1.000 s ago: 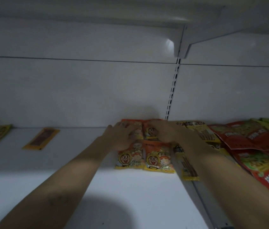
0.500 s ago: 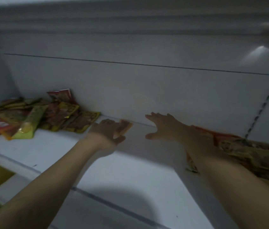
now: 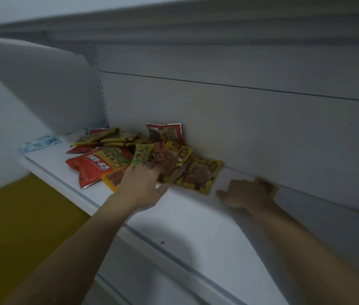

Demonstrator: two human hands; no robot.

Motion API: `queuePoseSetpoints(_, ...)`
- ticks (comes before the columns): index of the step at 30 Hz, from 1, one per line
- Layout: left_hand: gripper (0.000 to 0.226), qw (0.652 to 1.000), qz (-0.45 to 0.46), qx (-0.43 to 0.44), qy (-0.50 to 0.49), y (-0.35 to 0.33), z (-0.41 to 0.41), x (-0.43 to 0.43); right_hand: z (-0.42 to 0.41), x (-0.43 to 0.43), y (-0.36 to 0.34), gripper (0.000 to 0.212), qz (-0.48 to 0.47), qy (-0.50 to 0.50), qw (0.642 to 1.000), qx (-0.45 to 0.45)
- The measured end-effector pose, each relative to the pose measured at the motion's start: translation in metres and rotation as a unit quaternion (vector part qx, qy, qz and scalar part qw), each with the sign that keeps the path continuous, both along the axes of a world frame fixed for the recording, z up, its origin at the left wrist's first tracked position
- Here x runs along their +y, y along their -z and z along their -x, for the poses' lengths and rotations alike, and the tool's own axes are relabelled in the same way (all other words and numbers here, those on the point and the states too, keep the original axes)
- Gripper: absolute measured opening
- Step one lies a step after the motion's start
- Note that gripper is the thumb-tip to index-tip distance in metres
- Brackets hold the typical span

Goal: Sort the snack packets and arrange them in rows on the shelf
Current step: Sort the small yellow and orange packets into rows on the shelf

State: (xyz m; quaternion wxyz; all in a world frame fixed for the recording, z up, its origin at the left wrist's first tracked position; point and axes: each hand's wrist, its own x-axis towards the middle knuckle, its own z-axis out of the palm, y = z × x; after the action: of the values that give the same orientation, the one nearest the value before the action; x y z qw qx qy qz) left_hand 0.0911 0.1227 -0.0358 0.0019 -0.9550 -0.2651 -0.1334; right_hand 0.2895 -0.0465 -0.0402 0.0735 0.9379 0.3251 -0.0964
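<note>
Low left: yellow floor below the shelf edge.

White shelf runs from the left edge down to the right. A white side panel stands at its far left end, and a blue-and-white packet lies flat beneath it.

Snack packets lie unsorted in a loose heap on the left part of the shelf, pushed towards the back panel. No rows here.
- Large red packet flat at the front of the heap, white lettering up.
- Narrow yellow-edged packets overlap behind it.
- Orange packet at the front edge, partly under the left hand.
- Small green packet tilted up just above the fingertips.
- Red packet leans upright against the back panel.
- Two yellow packets with brownish contents overlap at the right end of the heap.

Left hand: palm down, fingers reach straight into the heap, thumb spread out to the right. Fingertips blurred among the packets, touching them. No pinch visible.

Right hand: well right of the heap, resting on bare shelf. Thumb points left, fingers bent towards the foot of the back panel. A dark reddish smear sits at the fingertips. Too blurred; cannot tell whether they hold anything.
</note>
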Motion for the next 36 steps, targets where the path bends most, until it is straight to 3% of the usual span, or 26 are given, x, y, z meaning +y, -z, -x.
queuePoseSetpoints(2, 0.049, 1.000, -0.024, -0.012, 0.003, 0.006, -0.001, 0.021, 0.012, 0.021, 0.005, 0.066, -0.014, 0.003, 0.998, -0.060)
queuePoseSetpoints(5, 0.053, 0.997, -0.067, -0.038, 0.005, 0.012, -0.003, 0.048, 0.026, 0.056, -0.002, 0.053, -0.120, -0.006, 0.986, -0.114)
queuePoseSetpoints(9, 0.063, 0.997, -0.071, -0.009, -0.036, 0.021, -0.003, 0.080, 0.044, 0.100, -0.007, 0.048, -0.237, -0.060, 0.968, -0.062)
queuePoseSetpoints(12, 0.062, 1.000, -0.013, -0.008, -0.023, 0.032, -0.006, 0.091, 0.062, 0.128, 0.004, 0.059, -0.250, -0.086, 0.964, -0.010)
queuePoseSetpoints(16, 0.065, 0.999, 0.007, -0.052, -0.010, 0.043, -0.005, 0.097, 0.073, 0.153, 0.021, 0.072, -0.270, -0.040, 0.961, 0.034)
queuePoseSetpoints(21, 0.063, 0.998, 0.035, -0.058, 0.014, 0.042, -0.002, 0.104, 0.073, 0.149, 0.026, 0.070, -0.370, -0.021, 0.928, 0.038)
queuePoseSetpoints(24, 0.064, 0.996, 0.050, -0.071, 0.031, 0.036, -0.001, 0.109, 0.072, 0.144, 0.025, 0.067, -0.368, -0.004, 0.930, -0.007)
queuePoseSetpoints(29, 0.065, 0.981, 0.069, -0.175, 0.055, 0.031, 0.001, 0.112, 0.069, 0.133, 0.024, 0.056, -0.318, 0.023, 0.945, -0.080)
queuePoseSetpoints(32, 0.084, 0.959, 0.125, -0.241, 0.081, 0.030, -0.003, 0.106, 0.068, 0.132, 0.022, 0.046, -0.410, 0.008, 0.907, -0.100)
queuePoseSetpoints(34, 0.091, 0.937, 0.183, -0.280, 0.101, 0.028, -0.008, 0.096, 0.074, 0.136, 0.019, 0.048, -0.517, -0.015, 0.856, 0.002)
queuePoseSetpoints(36, 0.078, 0.911, 0.239, -0.307, 0.138, 0.025, -0.014, 0.084, 0.085, 0.141, 0.018, 0.059, -0.571, -0.029, 0.810, 0.132)
